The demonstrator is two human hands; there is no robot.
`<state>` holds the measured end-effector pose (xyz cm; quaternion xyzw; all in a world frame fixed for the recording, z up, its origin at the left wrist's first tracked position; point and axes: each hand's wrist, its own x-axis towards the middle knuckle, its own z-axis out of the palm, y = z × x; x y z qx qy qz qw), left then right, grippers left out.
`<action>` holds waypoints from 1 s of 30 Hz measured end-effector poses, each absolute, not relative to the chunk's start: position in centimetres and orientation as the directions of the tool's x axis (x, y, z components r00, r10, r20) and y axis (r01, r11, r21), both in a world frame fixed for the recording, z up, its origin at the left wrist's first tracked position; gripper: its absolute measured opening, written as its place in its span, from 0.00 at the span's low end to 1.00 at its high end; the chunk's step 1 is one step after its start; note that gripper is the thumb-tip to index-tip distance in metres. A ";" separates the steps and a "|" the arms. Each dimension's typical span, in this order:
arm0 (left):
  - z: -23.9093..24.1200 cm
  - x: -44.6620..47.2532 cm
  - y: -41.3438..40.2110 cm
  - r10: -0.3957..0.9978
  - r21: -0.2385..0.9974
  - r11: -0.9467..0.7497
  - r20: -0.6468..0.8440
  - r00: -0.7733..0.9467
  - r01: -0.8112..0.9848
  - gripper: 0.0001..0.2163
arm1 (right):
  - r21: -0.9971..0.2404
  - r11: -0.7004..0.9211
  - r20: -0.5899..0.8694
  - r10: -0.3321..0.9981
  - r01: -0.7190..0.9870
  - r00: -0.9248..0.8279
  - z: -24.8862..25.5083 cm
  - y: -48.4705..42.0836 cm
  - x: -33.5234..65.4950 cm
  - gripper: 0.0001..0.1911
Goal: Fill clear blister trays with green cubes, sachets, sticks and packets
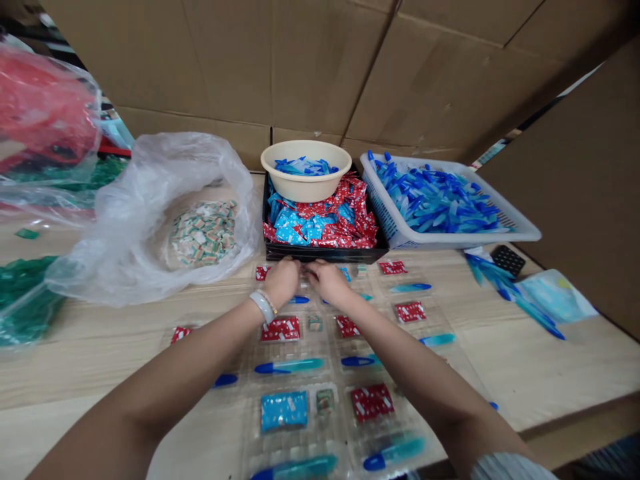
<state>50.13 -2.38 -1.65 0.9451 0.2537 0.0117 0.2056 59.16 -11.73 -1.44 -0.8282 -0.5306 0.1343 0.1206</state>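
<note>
My left hand (283,280) and my right hand (327,281) meet at the far row of clear plastic trays (330,360), just before a black box. Both hands are closed, fingertips pinched close together; what they hold, if anything, is hidden. Under and around them, the tray compartments hold small printed packets, such as a red packet (281,329) and a blue packet (284,410). Beside these lie small green-and-tan squares (325,401) and blue pen-like pieces (295,366) with pale translucent ends. My forearms cover parts of the trays.
Behind my hands, the black box (325,254) of red and blue packets carries a cream bowl (306,190). A white basket (450,238) of blue pieces stands right, a plastic bag (125,220) of small squares left. Loose blue pieces (535,313) lie at right; cardboard (225,67) rises behind.
</note>
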 end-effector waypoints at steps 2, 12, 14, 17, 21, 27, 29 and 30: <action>-1.8 49.9 -2.3 0.495 0.403 -0.787 -0.040 0.868 0.467 0.13 | -0.282 -0.445 -0.112 0.895 0.850 0.431 -1.4 -11.6 58.9 0.13; -1.3 47.0 -1.6 0.263 0.355 -0.904 0.019 0.965 0.239 0.14 | -0.220 -0.425 -0.097 0.905 0.878 0.414 -1.3 -11.9 58.5 0.14; -1.1 46.8 -1.9 0.270 0.330 -0.910 0.016 0.963 0.250 0.14 | -0.215 -0.429 -0.096 0.903 0.877 0.418 -1.2 -11.6 58.4 0.14; -0.2 46.0 -2.2 0.271 0.352 -0.906 0.053 0.961 0.236 0.13 | -0.210 -0.421 -0.088 0.907 0.882 0.412 -1.2 -11.0 58.1 0.14; 1.8 42.6 -0.3 0.269 0.426 -0.888 0.173 0.947 0.174 0.12 | -0.133 -0.447 -0.119 0.893 0.885 0.433 -1.0 -10.4 57.8 0.14; 2.8 35.3 10.3 0.664 0.549 -0.662 0.114 0.739 0.510 0.13 | -0.083 -0.465 -0.073 0.885 0.881 0.461 2.4 -9.8 54.7 0.13; 2.7 34.0 13.2 0.770 0.556 -0.530 -0.001 0.638 0.640 0.13 | -0.143 -0.409 -0.015 0.911 0.901 0.411 3.7 -8.2 52.8 0.14; 2.6 33.7 14.1 0.783 0.548 -0.517 -0.006 0.621 0.657 0.13 | -0.186 -0.374 0.012 0.924 0.909 0.383 4.2 -6.8 51.8 0.14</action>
